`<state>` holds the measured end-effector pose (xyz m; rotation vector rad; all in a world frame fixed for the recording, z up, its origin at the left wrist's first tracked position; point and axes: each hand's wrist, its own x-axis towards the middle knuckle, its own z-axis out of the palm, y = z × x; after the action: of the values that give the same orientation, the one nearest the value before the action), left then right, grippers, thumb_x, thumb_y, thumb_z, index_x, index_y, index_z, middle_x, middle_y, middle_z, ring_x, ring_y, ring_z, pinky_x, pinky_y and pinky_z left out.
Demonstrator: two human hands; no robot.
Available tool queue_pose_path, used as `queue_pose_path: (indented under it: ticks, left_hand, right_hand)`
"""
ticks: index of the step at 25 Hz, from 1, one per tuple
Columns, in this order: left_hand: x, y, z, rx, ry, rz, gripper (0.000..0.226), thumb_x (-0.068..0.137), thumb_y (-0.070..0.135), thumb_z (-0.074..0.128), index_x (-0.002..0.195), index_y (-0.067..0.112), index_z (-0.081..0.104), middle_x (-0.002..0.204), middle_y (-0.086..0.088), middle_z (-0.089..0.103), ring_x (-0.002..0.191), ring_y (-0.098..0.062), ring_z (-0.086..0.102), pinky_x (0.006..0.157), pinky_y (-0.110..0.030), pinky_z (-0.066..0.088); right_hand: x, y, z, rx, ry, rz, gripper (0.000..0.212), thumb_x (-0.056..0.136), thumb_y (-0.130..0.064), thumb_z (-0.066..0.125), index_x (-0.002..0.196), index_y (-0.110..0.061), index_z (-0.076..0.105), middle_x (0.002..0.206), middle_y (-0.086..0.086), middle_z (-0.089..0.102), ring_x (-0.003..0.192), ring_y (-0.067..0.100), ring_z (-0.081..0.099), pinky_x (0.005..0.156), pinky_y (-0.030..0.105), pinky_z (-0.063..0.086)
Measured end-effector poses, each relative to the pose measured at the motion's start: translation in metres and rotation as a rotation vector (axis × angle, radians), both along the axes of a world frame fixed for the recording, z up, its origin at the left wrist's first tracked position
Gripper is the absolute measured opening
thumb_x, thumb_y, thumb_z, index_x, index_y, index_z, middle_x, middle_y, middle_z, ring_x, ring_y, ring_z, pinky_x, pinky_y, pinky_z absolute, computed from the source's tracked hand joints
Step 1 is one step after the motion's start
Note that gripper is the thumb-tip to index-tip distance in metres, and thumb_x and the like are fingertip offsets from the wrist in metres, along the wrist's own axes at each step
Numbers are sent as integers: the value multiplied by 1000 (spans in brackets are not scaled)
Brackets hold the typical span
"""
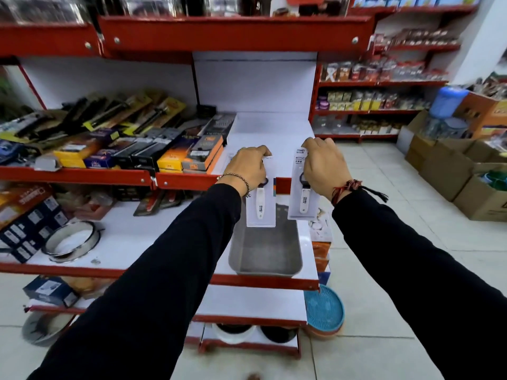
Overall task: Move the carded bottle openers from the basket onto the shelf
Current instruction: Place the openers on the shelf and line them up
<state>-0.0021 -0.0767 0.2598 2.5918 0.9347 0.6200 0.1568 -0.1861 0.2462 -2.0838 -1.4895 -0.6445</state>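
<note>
My left hand (248,167) grips the top of a white carded bottle opener (260,209) that hangs down over the front edge of the white shelf (263,133). My right hand (325,167) holds a second carded bottle opener (303,200) the same way, a little to the right. Both cards show a white-handled opener with a dark ring. Below them, on the lower shelf, stands a grey metal basket (264,253), which looks bare inside. Both arms wear black sleeves.
Boxed kitchen tools (175,149) fill the left part of the same shelf. A round metal ring (72,242) lies on the lower shelf at the left. A blue basin (325,308) leans at the rack's right end. Cardboard boxes (452,171) stand on the floor to the right.
</note>
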Motion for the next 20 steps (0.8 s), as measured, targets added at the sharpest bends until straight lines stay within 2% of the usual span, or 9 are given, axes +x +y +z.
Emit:
queue_pose_path:
  ticks: [3,7,10,13,17,20]
  left_hand:
    - [28,19,32,7,-4,16,48,84,-4,52,128,13,59,111,-16,68,100,-33,65,78,-30,49]
    - [77,52,67,0,-35,13,47,83,-6,42,121,13,63,112,-18,69,87,-31,65,73,-29,53]
    - [110,76,72,-29,-12,7,45,85,-2,43,121,15,64,122,-15,67,104,-32,67,83,-29,55]
    - [138,95,50,-99,116,9,46,89,0,48,131,17,59,135,-12,60,119,-31,62,97,-31,52]
    - [157,116,13,-206,140,-15,46,87,-2,51,130,10,60,139,-16,50,121,-33,59,103,-38,51]
    - [162,118,-9,-210,188,-43,46,82,1,66,127,10,62,137,-13,42,124,-32,52,106,-37,48]
  right_hand:
    - [22,15,29,14,-29,-55,29,83,-5,39,105,-1,57,99,20,63,91,36,51,73,39,31]
    - [57,46,53,-20,-57,-104,30,84,-5,40,109,0,57,104,21,64,96,39,53,75,41,34]
    - [83,68,56,-67,-19,-126,34,85,-5,41,115,1,56,110,22,64,102,40,53,81,44,40]
    - [105,91,43,-174,34,-142,37,84,-4,42,118,1,55,114,22,63,107,40,52,84,44,40]
    - [128,113,15,-323,128,-109,31,85,-6,43,111,1,58,112,23,64,102,40,58,75,39,38]
    - [136,123,-4,-389,267,-39,35,88,-5,42,115,1,63,118,21,55,103,40,59,85,37,48]
